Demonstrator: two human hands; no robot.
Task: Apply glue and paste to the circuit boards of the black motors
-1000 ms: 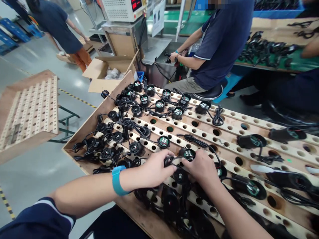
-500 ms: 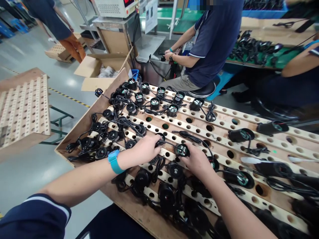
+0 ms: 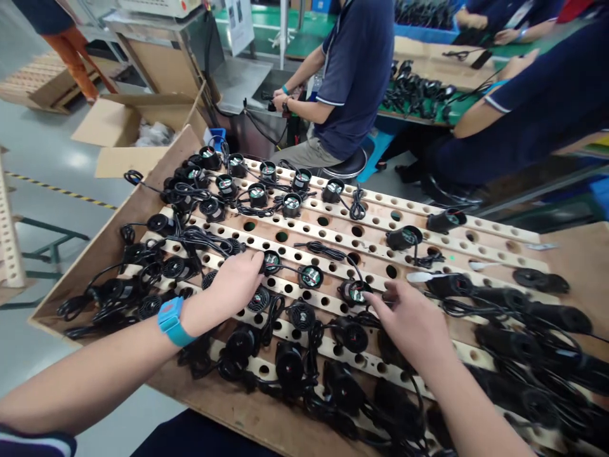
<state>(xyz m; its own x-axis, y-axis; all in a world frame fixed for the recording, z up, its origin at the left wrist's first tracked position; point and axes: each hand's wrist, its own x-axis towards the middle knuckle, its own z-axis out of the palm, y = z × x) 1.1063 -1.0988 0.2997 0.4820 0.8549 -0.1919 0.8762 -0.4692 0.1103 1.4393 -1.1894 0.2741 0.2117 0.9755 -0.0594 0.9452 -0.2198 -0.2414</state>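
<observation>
Black round housings with green circuit boards inside stand in the holes of a wooden rack (image 3: 419,219). At the left edge of one housing (image 3: 271,261) is my left hand (image 3: 235,279), fingers curled together; what they pinch is hidden behind them. A thin black cable (image 3: 291,267) runs from there towards a second upright housing (image 3: 311,277). My right hand (image 3: 413,317) is beside a third housing (image 3: 353,291), thumb near its right rim and fingers apart. A bundled black cable (image 3: 326,250) lies behind these housings.
Several grille-faced black units (image 3: 289,362) and cables crowd the near side. Long black housings (image 3: 518,298) lie at the right. A cardboard box (image 3: 114,127) stands beyond the left rim. A seated co-worker (image 3: 354,82) is past the far edge.
My right hand has left the middle housing and moved right to another one. My left hand is now at the housing to the left. The view has shifted right.
</observation>
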